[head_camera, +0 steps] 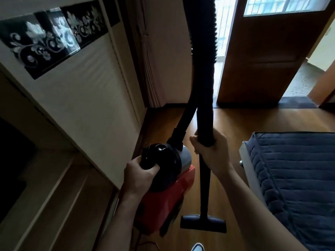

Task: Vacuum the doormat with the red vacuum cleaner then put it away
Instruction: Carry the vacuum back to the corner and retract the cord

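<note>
The red vacuum cleaner (168,201) hangs above the wooden floor, carried by its black top handle, which my left hand (140,175) grips. My right hand (212,153) is wrapped round the black wand (204,187) where the ribbed hose (203,33) joins it. The hose loops up out of the frame and comes back down to the cleaner's front. The black floor nozzle (204,223) hangs just above the floor. A dark doormat (293,103) lies at the open door's threshold, far ahead on the right.
A pale wall with a black floral band (54,38) runs along the left, with a dark opening low on the left. A bed with a blue quilted cover (297,178) stands on the right. The brown door (268,51) is open. A shoe tip (197,247) shows below.
</note>
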A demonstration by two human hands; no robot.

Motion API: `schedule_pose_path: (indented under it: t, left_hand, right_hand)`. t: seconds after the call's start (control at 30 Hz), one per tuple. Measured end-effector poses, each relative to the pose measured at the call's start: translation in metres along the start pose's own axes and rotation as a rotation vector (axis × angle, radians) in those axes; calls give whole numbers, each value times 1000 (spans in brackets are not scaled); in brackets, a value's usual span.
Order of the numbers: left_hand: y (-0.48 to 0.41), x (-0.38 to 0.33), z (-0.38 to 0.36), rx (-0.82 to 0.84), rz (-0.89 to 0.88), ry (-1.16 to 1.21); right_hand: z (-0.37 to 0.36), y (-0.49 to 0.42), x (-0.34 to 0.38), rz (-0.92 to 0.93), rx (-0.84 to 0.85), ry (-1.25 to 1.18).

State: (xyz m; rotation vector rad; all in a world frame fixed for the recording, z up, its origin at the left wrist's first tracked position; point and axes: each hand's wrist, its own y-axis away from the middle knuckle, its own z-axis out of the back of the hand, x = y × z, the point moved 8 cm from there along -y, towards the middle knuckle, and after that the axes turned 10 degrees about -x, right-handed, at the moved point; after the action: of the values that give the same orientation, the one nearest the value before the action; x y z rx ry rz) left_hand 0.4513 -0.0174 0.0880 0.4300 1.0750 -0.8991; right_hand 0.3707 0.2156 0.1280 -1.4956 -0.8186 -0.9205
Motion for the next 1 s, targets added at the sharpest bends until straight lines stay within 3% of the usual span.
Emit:
schedule_pose_path:
  t: [0.53,1.0]
  left_hand:
    - [-208,-37,-140,-46,20,27]
    - [-473,-57,-302,101,24,-12]
  right_hand:
    - [-19,-222,-132,-7,59,6]
    - [-81,-466,-270,41,-76,136]
